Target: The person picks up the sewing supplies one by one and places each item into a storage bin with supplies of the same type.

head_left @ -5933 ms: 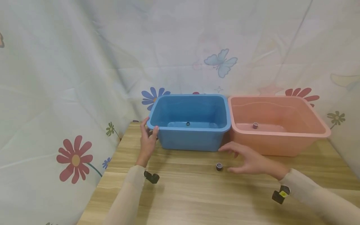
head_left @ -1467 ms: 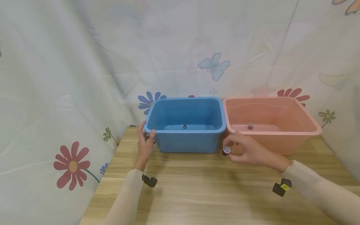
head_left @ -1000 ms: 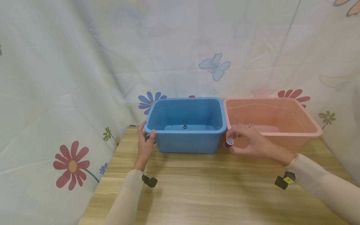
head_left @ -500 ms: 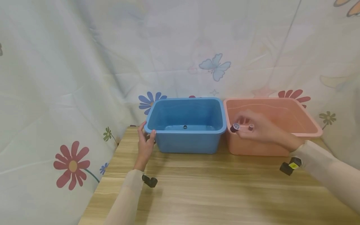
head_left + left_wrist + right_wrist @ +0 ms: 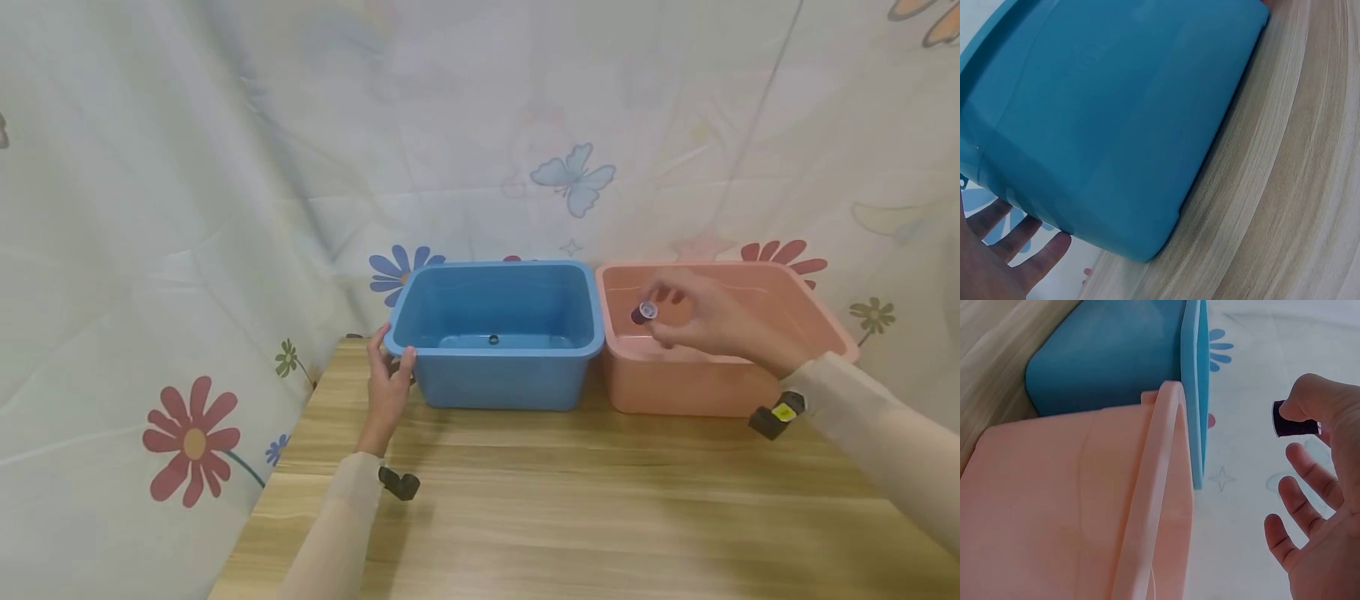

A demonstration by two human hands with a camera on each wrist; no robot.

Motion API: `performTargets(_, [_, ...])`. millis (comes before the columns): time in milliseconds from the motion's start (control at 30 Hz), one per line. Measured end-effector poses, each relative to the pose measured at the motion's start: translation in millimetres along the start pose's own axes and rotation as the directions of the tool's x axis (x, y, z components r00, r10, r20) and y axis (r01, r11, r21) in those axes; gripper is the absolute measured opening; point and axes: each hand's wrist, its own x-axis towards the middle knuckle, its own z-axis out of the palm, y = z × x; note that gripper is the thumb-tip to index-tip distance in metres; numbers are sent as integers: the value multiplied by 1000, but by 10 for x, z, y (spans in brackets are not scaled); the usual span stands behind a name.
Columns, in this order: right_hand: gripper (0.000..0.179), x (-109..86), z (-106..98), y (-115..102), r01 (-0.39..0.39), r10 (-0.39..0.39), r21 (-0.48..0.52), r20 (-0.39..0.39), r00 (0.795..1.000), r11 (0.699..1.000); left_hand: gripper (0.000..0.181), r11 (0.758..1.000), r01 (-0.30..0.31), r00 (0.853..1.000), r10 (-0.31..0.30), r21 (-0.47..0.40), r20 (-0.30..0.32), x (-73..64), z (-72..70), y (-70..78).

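Observation:
My right hand (image 5: 712, 321) pinches a small spool of dark purple thread (image 5: 643, 312) between thumb and forefinger, above the opening of the pink tub (image 5: 675, 387). In the right wrist view the thread spool (image 5: 1295, 420) shows pale ends, and the other fingers (image 5: 1300, 506) are spread, off the spool. My left hand (image 5: 387, 396) holds the front left corner of the blue tub (image 5: 498, 382), thumb at the front of the rim and fingers along the left side. On the floor of the blue tub lies a small dark round thing (image 5: 493, 339), too small to identify.
Both tubs stand side by side at the back of a wooden table (image 5: 510, 500), the blue one on the left. Behind them hangs a pale curtain (image 5: 465, 125) printed with flowers and butterflies. My right hand covers part of the pink tub's inside.
My right hand has picked the spool up from the table and raised it over the pink tub's front rim. The spool inside that tub is now out of sight. My left hand stays put.

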Motion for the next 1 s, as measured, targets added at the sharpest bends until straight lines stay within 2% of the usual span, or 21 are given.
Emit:
performTargets(33, [55,19,5,7,-1,0,13,14,1000,1000,62,1000,-1,1000,1,-2,0,1,1,3])
performTargets(67, [53,37,17,18,9,-12,70,38,999,998,62,1000,-1,1000,1,-5,1,3,2,5])
performTargets(100, [41,51,11,45,63,-74,114,97,993,991,62,1000,-1,1000,1,-9,3,6,3,5])
performTargets(200, [40,83,25,102,57,-92,232,142,986,971,63,1000,-2,1000,2,-22,5,14,5,0])
performTargets(267, [33,124,32,132,38,-117,377,187,975,925,63,1000,-1,1000,2,-24,8,15,4,-4])
performTargets(433, [29,214,-31,196,11,-78,281,229,970,960,62,1000,0,1000,0,-10,2,6,0,-10])
performTargets(500, [26,295,-20,223,35,-99,299,203,974,954,62,1000,-1,1000,1,-5,-4,4,2,-12])
performTargets(667, [24,534,80,338,146,-197,441,72,978,885,62,1000,-7,1000,7,-5,-16,3,3,-18])
performTargets(767, [25,605,80,427,141,-182,431,55,982,891,62,1000,-6,1000,6,-8,-18,3,4,-22])
performTargets(1000, [22,698,5,553,61,-121,412,121,985,909,62,1000,-16,1000,15,-17,-18,14,2,-29])
